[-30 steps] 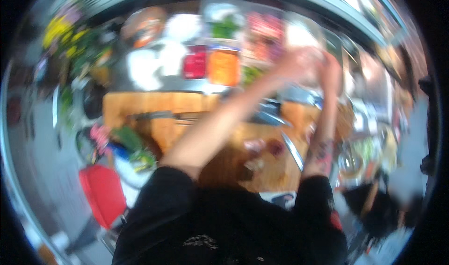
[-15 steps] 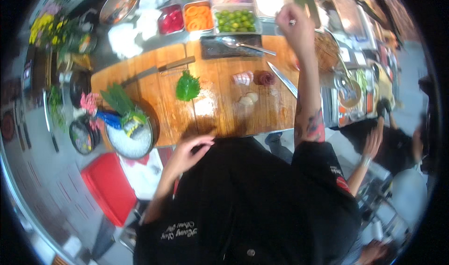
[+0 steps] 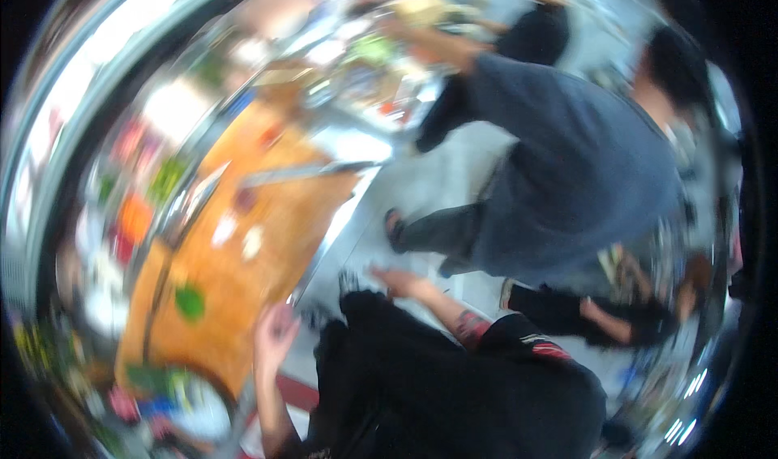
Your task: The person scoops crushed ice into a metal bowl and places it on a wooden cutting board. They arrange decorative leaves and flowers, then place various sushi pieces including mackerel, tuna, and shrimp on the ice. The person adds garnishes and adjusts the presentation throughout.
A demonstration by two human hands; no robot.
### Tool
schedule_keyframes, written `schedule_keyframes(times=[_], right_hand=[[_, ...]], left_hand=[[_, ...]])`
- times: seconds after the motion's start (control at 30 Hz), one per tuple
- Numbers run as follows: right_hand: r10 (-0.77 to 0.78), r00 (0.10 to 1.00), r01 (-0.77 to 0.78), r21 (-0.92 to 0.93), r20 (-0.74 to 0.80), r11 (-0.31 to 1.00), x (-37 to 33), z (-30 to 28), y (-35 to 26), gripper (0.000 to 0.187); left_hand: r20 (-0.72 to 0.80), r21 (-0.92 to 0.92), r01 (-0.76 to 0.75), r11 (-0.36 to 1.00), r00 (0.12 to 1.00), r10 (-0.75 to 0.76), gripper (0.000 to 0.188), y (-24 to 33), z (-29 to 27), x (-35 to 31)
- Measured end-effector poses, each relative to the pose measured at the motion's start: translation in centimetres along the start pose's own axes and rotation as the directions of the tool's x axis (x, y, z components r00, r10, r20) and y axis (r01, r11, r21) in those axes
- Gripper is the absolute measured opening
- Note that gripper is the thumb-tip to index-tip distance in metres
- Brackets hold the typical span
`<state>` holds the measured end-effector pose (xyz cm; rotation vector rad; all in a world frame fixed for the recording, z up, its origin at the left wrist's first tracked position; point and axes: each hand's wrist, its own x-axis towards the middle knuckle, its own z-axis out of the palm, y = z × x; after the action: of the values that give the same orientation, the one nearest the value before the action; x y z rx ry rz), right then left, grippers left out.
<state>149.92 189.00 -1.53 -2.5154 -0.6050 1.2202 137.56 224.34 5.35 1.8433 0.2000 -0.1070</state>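
Observation:
Much of the view is smeared by motion. My left hand [image 3: 275,333] is beside the near edge of the wooden board [image 3: 215,329], fingers loosely bent and apart, with nothing seen in it. Away from the board, my right hand [image 3: 399,281] reaches over the floor, fingers stretched out and holding nothing that I can see. On the board lie a green serrated leaf [image 3: 190,303], pale round pieces [image 3: 253,242], a pinkish-white piece [image 3: 224,230] and a dark red piece [image 3: 245,200]. A knife [image 3: 296,173] lies across the board's farther part.
A person in a grey shirt [image 3: 567,167] stands close by on the right, leaning over the counter. Another person in black [image 3: 616,317] is farther right. Food containers [image 3: 138,216] line the board's far side. A bowl of ice [image 3: 198,414] stands at lower left.
My view has swung to the right, so the board now appears at the left. My right hand has come back from the far containers and down. The person in grey now fills the right side.

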Motion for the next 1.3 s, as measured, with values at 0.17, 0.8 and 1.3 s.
schedule_keyframes(times=[0.17,0.8,1.3], right_hand=[[0.054,0.996,-0.039,0.191,-0.076,0.981,-5.0,2.3,7.0,0.068],[0.456,0.550,0.146,0.618,-0.700,0.773,-28.2,-18.7,32.4,0.041],[-0.092,-0.899,-0.080,-0.046,-0.428,0.996,-52.1,-67.8,51.8,0.026]], left_hand=[[0.261,-0.229,0.103,0.968,0.964,-0.040,0.041,3.0,7.9,4.4],[0.719,-0.396,-0.057,0.916,0.601,0.348,0.032,25.4,47.1,33.8],[0.946,-0.151,-0.133,0.980,0.269,0.182,0.032,35.8,67.3,60.0]])
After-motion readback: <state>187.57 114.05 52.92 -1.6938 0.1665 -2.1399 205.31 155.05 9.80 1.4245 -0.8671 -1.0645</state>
